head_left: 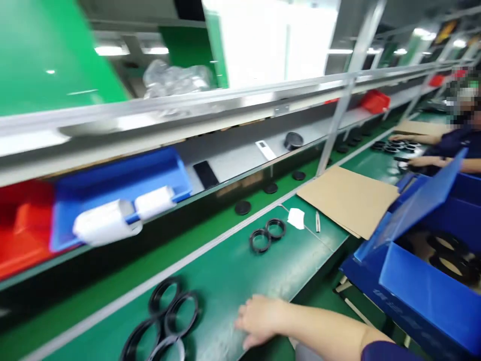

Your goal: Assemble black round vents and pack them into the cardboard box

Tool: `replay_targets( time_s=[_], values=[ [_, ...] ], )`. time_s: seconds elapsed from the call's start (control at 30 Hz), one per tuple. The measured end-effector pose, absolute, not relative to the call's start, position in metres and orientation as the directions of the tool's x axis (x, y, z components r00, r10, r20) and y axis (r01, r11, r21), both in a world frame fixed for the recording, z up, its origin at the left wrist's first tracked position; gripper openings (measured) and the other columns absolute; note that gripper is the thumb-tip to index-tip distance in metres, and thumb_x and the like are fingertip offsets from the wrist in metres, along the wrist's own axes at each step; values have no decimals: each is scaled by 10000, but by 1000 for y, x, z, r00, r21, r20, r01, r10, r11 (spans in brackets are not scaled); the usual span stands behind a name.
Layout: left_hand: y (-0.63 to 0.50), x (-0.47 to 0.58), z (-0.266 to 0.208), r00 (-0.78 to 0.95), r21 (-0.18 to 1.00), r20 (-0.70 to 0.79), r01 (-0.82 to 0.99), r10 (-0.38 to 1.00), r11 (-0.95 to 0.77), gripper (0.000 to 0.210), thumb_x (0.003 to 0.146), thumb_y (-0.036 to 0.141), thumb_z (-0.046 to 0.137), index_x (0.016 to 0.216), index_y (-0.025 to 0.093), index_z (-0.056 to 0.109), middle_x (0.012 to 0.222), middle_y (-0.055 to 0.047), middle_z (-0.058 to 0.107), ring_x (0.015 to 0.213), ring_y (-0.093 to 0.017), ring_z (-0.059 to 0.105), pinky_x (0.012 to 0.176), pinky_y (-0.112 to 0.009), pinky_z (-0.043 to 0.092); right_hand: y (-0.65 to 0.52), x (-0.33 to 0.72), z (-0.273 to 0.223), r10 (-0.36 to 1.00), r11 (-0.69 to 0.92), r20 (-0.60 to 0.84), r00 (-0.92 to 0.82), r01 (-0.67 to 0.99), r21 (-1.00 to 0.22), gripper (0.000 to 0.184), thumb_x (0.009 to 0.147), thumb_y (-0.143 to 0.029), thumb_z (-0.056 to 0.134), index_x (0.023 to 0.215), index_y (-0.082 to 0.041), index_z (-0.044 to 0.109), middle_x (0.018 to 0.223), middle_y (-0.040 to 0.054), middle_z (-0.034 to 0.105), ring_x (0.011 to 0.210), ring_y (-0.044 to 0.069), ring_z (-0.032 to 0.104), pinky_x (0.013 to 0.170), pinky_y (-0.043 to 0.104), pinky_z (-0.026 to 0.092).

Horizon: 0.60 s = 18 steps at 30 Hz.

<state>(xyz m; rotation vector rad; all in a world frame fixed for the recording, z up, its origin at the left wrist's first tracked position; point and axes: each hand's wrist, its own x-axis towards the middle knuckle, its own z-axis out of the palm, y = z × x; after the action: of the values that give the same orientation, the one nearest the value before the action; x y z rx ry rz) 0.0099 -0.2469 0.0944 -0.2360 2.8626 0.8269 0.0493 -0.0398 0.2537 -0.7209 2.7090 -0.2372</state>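
My right hand (260, 320) rests palm down on the green workbench (221, 271) by its near edge. Its thumb is apart from the loosely bent fingers, and nothing shows in its grasp. To its left lies a group of several black rings (182, 315), some touching or overlapping, partly cut off by the frame's bottom edge. Farther up the bench, two more black rings (260, 241) lie side by side. Beyond them are a small white piece of paper (296, 218) and what looks like tweezers (317, 221). My left hand is out of view.
Brown cardboard sheets (347, 198) overhang the bench edge. An open blue box (428, 296) with black rings stands right. Black discs (243, 207) sit on the green strip behind. The shelf holds a blue bin (124, 180), a red bin (26, 225) and a phone (206, 174). A co-worker's hands (423, 161) are far right.
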Motion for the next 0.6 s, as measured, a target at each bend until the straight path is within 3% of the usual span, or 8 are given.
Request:
replay_targets(
  time_s=[0.07,0.13,0.23,0.3,0.43,0.6],
  values=[
    [-207,6,100,-987,467,-159,-110,-39,877,685,734,470,683,1384,360,496,1408,-68,555,1288,-413,504,910,-509,547,21,29,296,-313,931,-109,-943,-282,-232,390,907,-454,687,1150,-152,645,1053,127,682,907,300,674,765,427,566],
    [-168,0,102,-984,371,-171,-20,47,928,786,779,489,591,1491,254,356,1474,-172,472,1353,-419,435,1010,-505,495,75,15,331,-109,964,18,-994,-110,-240,391,941,-430,651,1167,-111,623,1112,161,652,997,327,640,849,461,535],
    [-110,-14,103,-952,209,-273,85,142,974,756,911,479,397,1541,133,160,1546,-292,290,1400,-401,378,1067,-530,435,143,4,366,57,955,54,-997,39,-293,377,985,-412,583,1202,-105,601,1150,164,633,1036,327,625,843,439,534],
    [-77,-26,103,-927,180,-324,136,189,974,715,939,444,352,1538,117,140,1540,-283,311,1415,-367,366,1075,-511,431,184,6,375,120,937,47,-992,98,-336,367,997,-413,566,1249,-147,588,1180,125,632,1051,293,628,841,387,537],
    [-51,-32,104,-857,238,-360,299,369,924,660,935,337,375,1524,86,216,1538,-192,379,1458,-210,305,1163,-297,323,254,35,362,268,887,-33,-963,260,-381,314,1008,-374,563,1249,-176,604,1210,99,632,1133,267,598,919,363,510],
    [-99,-11,101,-827,244,-390,330,404,912,688,823,287,508,1486,155,380,1539,-128,404,1450,-247,316,1168,-334,338,314,82,301,496,744,-262,-828,561,-363,229,980,-331,644,1089,-131,652,1089,86,657,985,227,643,892,427,541]
  ],
)
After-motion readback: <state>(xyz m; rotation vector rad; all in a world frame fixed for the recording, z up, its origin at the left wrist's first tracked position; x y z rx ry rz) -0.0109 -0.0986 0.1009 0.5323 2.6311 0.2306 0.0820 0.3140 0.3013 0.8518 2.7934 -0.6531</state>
